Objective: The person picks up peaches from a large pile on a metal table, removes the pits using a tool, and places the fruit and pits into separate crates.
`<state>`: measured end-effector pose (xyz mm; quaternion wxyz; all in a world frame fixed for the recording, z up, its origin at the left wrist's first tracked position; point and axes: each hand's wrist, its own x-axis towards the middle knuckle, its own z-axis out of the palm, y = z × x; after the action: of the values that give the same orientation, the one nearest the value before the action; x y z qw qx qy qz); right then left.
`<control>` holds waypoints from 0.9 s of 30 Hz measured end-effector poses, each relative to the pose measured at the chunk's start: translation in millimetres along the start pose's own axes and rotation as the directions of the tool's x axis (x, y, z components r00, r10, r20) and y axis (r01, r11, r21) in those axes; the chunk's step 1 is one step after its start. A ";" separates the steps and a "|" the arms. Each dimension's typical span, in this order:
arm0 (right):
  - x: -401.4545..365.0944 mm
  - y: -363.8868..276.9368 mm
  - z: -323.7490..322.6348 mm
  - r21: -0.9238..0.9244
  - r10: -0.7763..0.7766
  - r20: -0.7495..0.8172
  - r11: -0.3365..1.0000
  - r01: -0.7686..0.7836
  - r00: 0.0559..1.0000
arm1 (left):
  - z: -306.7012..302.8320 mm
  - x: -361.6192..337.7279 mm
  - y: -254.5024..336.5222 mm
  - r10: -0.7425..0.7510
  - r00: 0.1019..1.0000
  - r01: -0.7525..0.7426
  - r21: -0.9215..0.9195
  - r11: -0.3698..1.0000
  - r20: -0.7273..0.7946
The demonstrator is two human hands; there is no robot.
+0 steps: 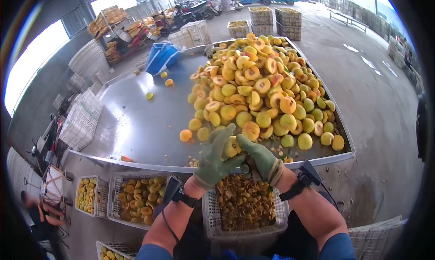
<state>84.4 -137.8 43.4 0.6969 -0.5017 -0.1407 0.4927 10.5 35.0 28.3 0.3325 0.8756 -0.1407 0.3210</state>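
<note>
Both hands wear green gloves and meet at the front edge of the metal table (pixel 149 110). My left hand (pixel 215 158) is wrapped round a yellow-orange fruit (pixel 232 147). The fingertips of my right hand (pixel 259 156) touch that fruit, while its lower fingers close round a small dark tool, partly hidden. Behind my hands rises a large heap of whole and halved fruit (pixel 253 90). Directly below them is a crate (pixel 283 214) filled with brown pits and scraps (pixel 244 203).
A blue-and-white bag (pixel 163 57) lies at the table's back left. Fruit crates (pixel 108 194) stand on the floor at the lower left, near a seated person (pixel 38 214). More stacked crates (pixel 288 22) are behind the table, with motorbikes (pixel 183 16) further left.
</note>
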 end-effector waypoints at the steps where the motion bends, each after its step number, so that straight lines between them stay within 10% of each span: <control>1: -5.2 -1.6 -3.1 -0.070 0.009 -0.034 0.997 -0.011 0.999 | -3.6 3.9 9.4 0.007 0.999 -0.008 0.021 1.000 0.035; 8: -6.4 -8.1 -15.3 -0.354 0.081 -0.226 0.922 -0.159 0.971 | 9.6 -4.2 4.8 -0.022 0.994 0.016 0.058 0.998 0.108; 11: -6.8 -8.1 -13.3 -0.384 0.012 -0.232 0.917 -0.103 0.973 | 7.5 -3.4 1.6 -0.102 0.976 0.141 -0.197 0.970 0.195; 23: 17.8 15.2 -25.2 -0.210 0.066 -0.135 0.973 -0.094 0.989 | 1.0 -17.3 -11.9 -0.484 0.787 0.611 -0.585 0.533 0.382; 27: 48.8 56.0 -40.8 -0.012 -0.084 -0.121 0.996 0.083 0.989 | 18.9 -32.2 -35.6 -0.195 0.969 0.240 -0.382 0.892 0.153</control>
<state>105.2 -119.7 -36.7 0.7224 -0.5270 -0.1207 0.4310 11.5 49.7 -21.1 0.5289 0.8163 -0.1223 0.1974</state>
